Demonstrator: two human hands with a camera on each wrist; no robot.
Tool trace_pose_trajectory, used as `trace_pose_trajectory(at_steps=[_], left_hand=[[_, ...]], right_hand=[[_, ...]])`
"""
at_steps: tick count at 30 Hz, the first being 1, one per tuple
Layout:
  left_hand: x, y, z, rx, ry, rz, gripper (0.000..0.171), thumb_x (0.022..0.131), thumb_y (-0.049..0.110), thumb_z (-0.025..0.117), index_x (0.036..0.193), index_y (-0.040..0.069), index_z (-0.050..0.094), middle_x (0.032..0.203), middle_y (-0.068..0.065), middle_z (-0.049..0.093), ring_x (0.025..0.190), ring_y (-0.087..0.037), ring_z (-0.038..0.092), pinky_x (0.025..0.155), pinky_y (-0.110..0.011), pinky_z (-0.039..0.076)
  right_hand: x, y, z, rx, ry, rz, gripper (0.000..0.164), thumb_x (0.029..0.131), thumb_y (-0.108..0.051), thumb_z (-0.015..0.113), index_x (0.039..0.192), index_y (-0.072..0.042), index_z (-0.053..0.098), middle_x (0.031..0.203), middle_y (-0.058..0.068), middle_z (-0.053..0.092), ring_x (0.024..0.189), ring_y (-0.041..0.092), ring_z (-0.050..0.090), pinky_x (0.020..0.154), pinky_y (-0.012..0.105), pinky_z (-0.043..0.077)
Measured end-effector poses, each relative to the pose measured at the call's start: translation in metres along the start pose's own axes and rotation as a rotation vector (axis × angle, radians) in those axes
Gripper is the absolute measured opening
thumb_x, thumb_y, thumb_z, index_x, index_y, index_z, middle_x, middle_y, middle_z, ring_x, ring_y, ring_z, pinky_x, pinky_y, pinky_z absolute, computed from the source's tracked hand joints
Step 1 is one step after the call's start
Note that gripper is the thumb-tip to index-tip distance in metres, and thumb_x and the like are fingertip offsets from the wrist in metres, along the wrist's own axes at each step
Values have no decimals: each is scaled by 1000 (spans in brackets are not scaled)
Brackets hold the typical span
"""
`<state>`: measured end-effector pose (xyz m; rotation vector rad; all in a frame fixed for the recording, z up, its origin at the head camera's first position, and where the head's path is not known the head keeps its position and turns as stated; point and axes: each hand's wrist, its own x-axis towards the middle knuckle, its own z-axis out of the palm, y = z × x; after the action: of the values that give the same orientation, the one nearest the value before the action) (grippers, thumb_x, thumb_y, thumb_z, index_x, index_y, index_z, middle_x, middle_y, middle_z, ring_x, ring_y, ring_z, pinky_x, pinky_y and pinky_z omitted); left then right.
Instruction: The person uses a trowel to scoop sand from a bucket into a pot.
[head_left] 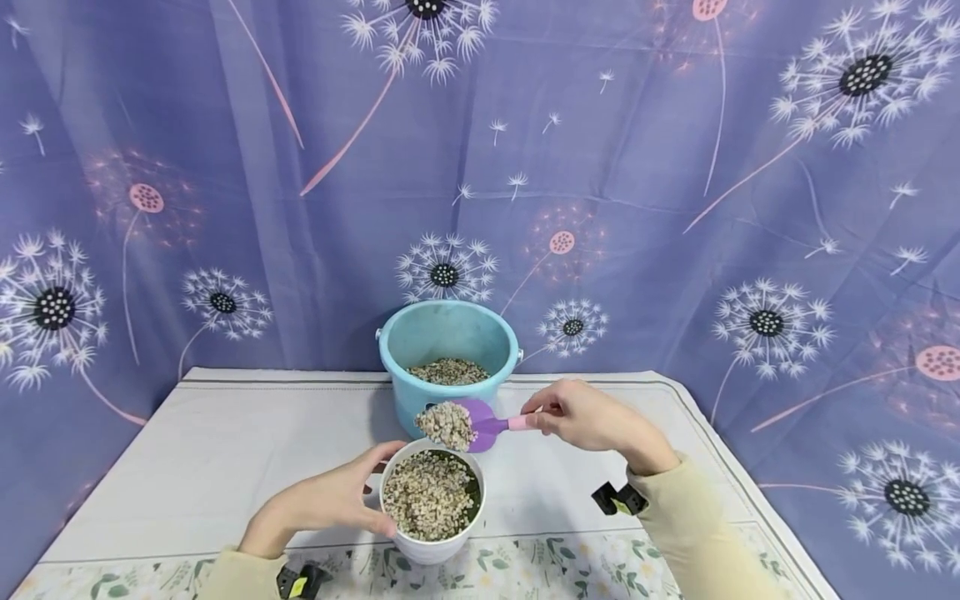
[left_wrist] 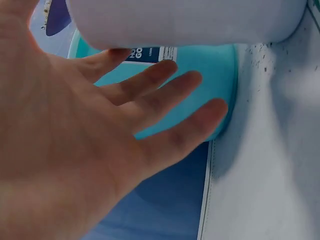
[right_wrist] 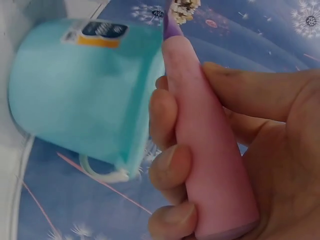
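A white flowerpot (head_left: 431,546), filled with pale granular potting mix (head_left: 429,497), stands near the front of the table. My left hand (head_left: 333,500) holds its left side, thumb at the near rim and index finger at the far rim. In the left wrist view the other fingers (left_wrist: 172,135) stretch out below the pot's wall. My right hand (head_left: 588,419) grips the pink handle of a purple garden trowel (head_left: 487,425). A heap of granules (head_left: 447,425) lies on its blade, over the pot's far rim.
Behind the pot stands a light blue bucket (head_left: 401,396) with more granular mix inside. A white cloth (head_left: 285,417) with a leaf-patterned front strip covers the table. A purple dandelion curtain (head_left: 337,250) hangs behind. Dark crumbs (left_wrist: 265,62) dot the cloth.
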<state>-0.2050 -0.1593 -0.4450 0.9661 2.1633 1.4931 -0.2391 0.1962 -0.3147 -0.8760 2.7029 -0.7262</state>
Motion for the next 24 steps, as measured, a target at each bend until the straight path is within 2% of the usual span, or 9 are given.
trace_pose_trajectory(at_steps=[6,11,16,20,24], left_hand=[[4,1,4,-23,-2,-19,112,73,27,88,154,9,12,149,-24,32,134,-40,36,107,-59,30],[7,0,4,-35,-2,-8,115,71,24,89,155,18,11,150,-21,32,134,-38,36,107,-56,32],[8,-1,5,17,10,-27,121,70,23,90,156,12,6,152,-25,25,135,-40,33,108,-58,29],[8,-2,7,47,2,-56,128,69,40,89,156,6,1,155,-31,14,138,-45,25,109,-62,23],[7,-3,9,50,-10,-76,136,66,57,85,156,6,-3,155,-33,5,140,-47,17,110,-64,18]], right_hand=[[-3,3,22,-13,3,-20,16,94,-9,61,102,-12,75,66,-10,58,50,5,41,47,24,40],[-5,4,32,-54,23,8,15,94,-10,62,101,-14,75,66,-12,57,52,5,43,52,26,42],[-9,4,38,-89,56,26,13,94,-14,64,100,-16,75,66,-13,55,55,6,46,56,28,43],[-10,4,46,-84,73,21,13,94,-16,64,99,-18,76,66,-14,56,57,5,47,57,28,44],[-12,5,53,-42,87,23,13,96,-20,63,99,-19,76,65,-13,57,56,4,48,58,27,45]])
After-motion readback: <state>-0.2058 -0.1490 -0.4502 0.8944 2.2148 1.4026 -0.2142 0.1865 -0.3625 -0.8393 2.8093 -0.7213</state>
